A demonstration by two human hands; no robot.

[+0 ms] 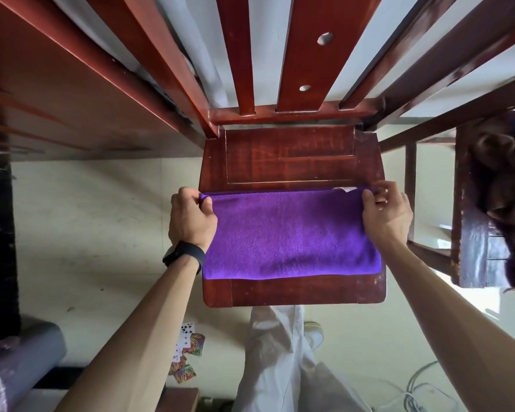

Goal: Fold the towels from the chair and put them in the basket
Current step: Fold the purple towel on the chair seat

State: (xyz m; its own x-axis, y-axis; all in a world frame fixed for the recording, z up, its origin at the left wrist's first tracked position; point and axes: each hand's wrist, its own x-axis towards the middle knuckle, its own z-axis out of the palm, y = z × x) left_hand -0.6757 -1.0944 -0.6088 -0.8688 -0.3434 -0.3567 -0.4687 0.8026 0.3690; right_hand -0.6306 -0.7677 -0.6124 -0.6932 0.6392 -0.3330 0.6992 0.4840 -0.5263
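Two corners of purple towel pinched by left grip, right grip; tag half-hidden.

A plain, lived-in room of a home: wooden chair, table, pale floor strewn with playing cards and cables.

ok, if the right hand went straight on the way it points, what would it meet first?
Probably the lower rail of the red-brown wooden chair's slatted back. The right hand, pinching the purple cloth towel's far corner, points over bare seat toward it; height there is hard to judge.
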